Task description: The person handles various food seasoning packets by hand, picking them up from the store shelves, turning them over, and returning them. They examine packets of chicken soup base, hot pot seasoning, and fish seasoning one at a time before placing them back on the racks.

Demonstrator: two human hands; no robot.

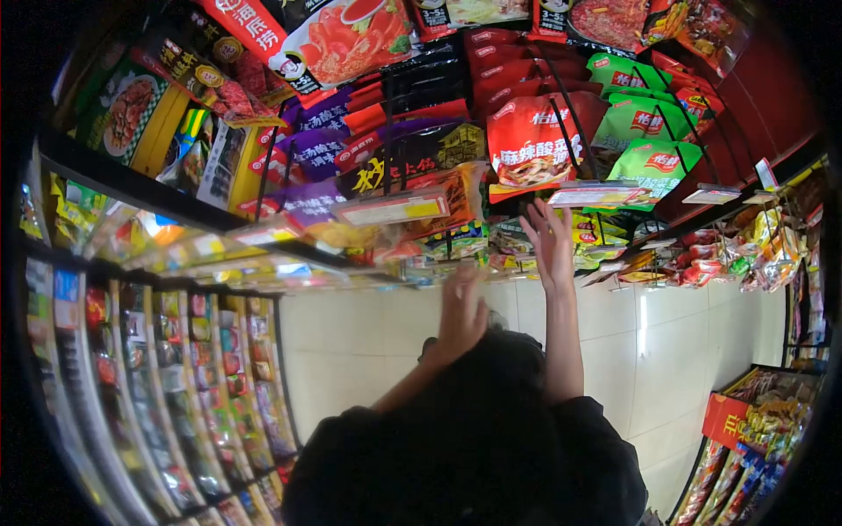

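My right hand [551, 245] is raised with its fingers apart, holding nothing. Its fingertips are just below the price tag [589, 195] under a red seasoning packet [535, 140]. Lower and to the left, my left hand [462, 309] is slightly blurred; its fingers point upward, the thumb stands apart, and nothing shows in it. It is below the shelf edge, nearest to a tilted price label [393, 209]. Green packets [653, 167] hang to the right of the red one. Purple and black packets [421, 153] hang to its left.
Hook rods and price tags stick out along the shelf front. Small bagged goods [754, 241] hang at the right. A tall shelf [167, 377] of packets runs down the left side. Pale floor tiles [614, 351] lie below, and a red display box [728, 421] stands at lower right.
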